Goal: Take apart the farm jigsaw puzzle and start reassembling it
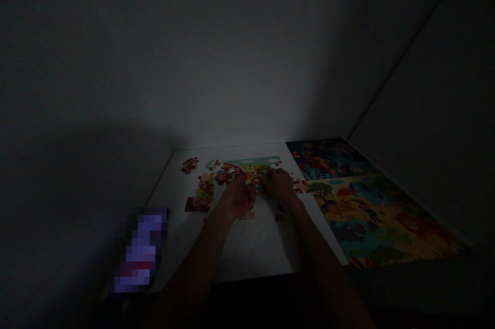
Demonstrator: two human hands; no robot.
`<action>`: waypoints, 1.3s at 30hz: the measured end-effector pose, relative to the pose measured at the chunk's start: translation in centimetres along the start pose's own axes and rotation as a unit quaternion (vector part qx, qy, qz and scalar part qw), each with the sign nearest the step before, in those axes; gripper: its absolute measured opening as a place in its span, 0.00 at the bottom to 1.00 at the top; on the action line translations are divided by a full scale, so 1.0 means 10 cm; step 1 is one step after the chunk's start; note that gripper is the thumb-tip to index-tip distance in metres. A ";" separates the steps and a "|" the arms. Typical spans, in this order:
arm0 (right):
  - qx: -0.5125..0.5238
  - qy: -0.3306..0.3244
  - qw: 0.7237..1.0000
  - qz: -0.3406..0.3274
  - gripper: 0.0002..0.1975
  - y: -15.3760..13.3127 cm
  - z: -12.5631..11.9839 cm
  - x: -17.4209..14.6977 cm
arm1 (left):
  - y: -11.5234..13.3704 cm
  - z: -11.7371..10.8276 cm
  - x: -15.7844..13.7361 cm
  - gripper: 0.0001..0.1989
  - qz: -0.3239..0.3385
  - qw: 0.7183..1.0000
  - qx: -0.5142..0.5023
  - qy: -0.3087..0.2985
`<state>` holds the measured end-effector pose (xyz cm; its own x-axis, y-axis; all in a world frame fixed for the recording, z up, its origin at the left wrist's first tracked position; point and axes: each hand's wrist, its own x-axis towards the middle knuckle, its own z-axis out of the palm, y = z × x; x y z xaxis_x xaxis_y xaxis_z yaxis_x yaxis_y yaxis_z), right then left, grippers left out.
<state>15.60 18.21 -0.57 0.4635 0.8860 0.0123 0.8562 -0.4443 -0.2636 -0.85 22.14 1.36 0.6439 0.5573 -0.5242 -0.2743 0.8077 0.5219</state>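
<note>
Fingers (252,196) curl, grip too dark to tell, left hand (235,200) half-upturned, right hand (283,187) palm-down, over a flat, multicoloured jigsaw puzzle (253,168) mid-frame.

A: State clearance around the fingers (251,196).
B: Passage: above them, or over the table (255,251) on their near side.
A: Obstructions?
B: Puzzle pieces (201,197) left of the fingers; wall (232,71) beyond them.
</note>
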 end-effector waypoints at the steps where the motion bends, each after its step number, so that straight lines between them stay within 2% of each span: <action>1: 0.007 -0.002 1.000 0.004 0.28 0.00 -0.01 0.01 | 0.00 0.00 0.02 0.10 -0.005 1.000 0.019 -0.001; 5: 0.047 -0.019 0.999 -0.011 0.24 0.04 -0.06 0.06 | -0.02 -0.01 0.11 0.14 -0.042 0.990 0.136 -0.008; 7: 0.045 -0.026 0.998 -0.030 0.22 0.04 -0.06 0.07 | -0.07 -0.01 0.16 0.15 -0.039 0.979 0.202 -0.002; 13: 0.024 -0.054 0.993 -0.103 0.17 0.04 -0.02 0.08 | -0.26 -0.01 0.26 0.15 0.085 0.923 0.370 0.056; 15: 0.023 -0.048 0.994 -0.100 0.17 0.05 -0.02 0.09 | -0.26 -0.04 0.29 0.13 0.129 0.896 0.419 0.078; 17: 0.002 -0.022 0.998 -0.058 0.18 0.06 -0.03 0.08 | -0.22 -0.07 0.32 0.12 0.173 0.861 0.467 0.100; 20: -0.028 -0.001 1.000 -0.013 0.21 0.09 -0.04 0.05 | -0.12 -0.15 0.32 0.11 0.260 0.789 0.542 0.128; 24: -0.033 -0.007 0.999 -0.031 0.23 0.10 -0.03 0.03 | -0.07 -0.28 0.26 0.13 0.349 0.676 0.632 0.147; 28: 0.084 -0.067 0.991 -0.084 0.18 0.11 -0.05 0.08 | -0.10 -0.44 0.21 0.17 0.372 0.597 0.694 0.154; 30: 0.149 -0.086 0.980 -0.099 0.17 0.14 -0.09 0.11 | -0.12 -0.49 0.20 0.14 0.378 0.569 0.715 0.152; 32: 0.157 -0.083 0.978 -0.111 0.16 0.19 -0.14 0.10 | -0.12 -0.53 0.20 0.09 0.383 0.546 0.730 0.147; 35: 0.070 -0.057 0.987 -0.136 0.14 0.30 -0.17 0.01 | -0.12 -0.54 0.22 0.06 0.393 0.523 0.744 0.138; 39: -0.020 -0.050 0.988 -0.148 0.20 0.47 -0.06 -0.31 | -0.17 -0.50 0.22 0.13 0.410 0.505 0.755 0.082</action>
<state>18.29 13.31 -1.22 0.1682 0.9857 -0.0122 0.9601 -0.1666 -0.2246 -2.55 22.92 -4.05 0.6540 0.6940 0.3012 0.5362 -0.7061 0.4625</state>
